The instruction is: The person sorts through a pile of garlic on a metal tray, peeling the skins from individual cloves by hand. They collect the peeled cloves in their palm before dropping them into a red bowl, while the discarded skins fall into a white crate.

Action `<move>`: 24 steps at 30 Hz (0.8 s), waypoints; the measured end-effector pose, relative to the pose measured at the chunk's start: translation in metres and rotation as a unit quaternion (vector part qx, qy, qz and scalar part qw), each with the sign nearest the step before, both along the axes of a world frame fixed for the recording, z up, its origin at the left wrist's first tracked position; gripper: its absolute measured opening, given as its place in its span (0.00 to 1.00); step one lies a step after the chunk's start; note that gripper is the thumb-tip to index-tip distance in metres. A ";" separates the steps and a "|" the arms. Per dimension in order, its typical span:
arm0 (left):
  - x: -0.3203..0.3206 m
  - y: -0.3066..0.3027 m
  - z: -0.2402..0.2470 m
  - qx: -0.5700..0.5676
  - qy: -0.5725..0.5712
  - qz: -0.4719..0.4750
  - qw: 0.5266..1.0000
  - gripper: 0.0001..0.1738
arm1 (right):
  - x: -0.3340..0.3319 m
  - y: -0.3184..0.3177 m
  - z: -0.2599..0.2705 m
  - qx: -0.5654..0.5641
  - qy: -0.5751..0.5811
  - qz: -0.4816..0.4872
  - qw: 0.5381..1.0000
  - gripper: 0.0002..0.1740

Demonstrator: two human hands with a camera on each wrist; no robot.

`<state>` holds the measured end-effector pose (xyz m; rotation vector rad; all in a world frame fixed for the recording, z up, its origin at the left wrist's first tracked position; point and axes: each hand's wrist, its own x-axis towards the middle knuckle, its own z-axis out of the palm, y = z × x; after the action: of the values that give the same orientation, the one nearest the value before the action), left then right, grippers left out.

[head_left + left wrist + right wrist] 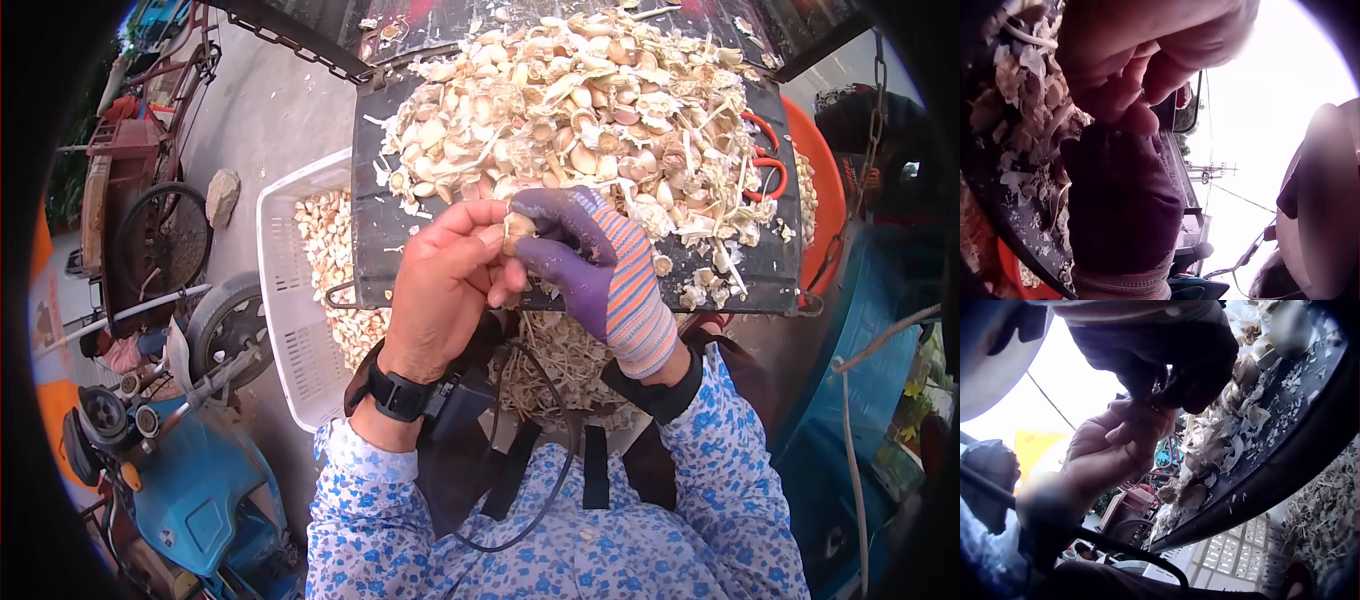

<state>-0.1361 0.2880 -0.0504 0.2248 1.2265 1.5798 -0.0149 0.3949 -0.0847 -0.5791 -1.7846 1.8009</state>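
Both hands meet over the near edge of a dark board, fingertips on a piece of garlic (518, 232). My bare left hand (440, 275) pinches it between thumb and fingers. From the other side my right hand (600, 265), in a purple glove with a striped cuff, grips it too. In both wrist views the fingers mostly hide the piece. Just beyond the hands lies a big heap of garlic cloves and papery skins (560, 120), spread across the dark board (377, 240).
Red scissors handles (768, 165) stick out at the heap's right. A white plastic crate (285, 290) of cloves stands at left, and an orange basin (820, 200) at right. Skins and stalks (560, 350) lie below the board. A blue tricycle (205, 500) is parked at lower left.
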 end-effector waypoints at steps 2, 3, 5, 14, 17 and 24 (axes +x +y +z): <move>0.010 -0.001 0.003 -0.004 0.064 0.001 0.998 0.13 | 0.006 0.001 0.007 0.003 -0.007 -0.006 1.000 0.15; 0.014 -0.002 0.006 -0.028 0.095 -0.008 0.995 0.14 | 0.009 0.003 0.009 0.028 -0.007 0.002 1.000 0.15; 0.019 0.000 0.014 -0.042 0.147 -0.009 0.988 0.14 | 0.014 0.007 0.013 0.079 -0.007 0.017 0.997 0.14; 0.040 0.003 0.024 -0.037 0.213 -0.004 0.976 0.09 | 0.032 0.005 0.030 -0.193 0.012 0.034 0.981 0.11; 0.047 0.005 0.025 -0.039 0.218 -0.003 0.975 0.10 | 0.037 0.004 0.025 -0.006 0.007 -0.014 1.000 0.12; 0.071 0.017 0.028 0.024 0.047 0.055 0.997 0.11 | 0.055 0.007 0.051 -0.213 -0.002 -0.017 0.977 0.10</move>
<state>-0.0650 0.3046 -0.0223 0.2683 1.2939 1.7114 0.0404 0.4020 -0.0341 -0.7702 -1.3817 2.1719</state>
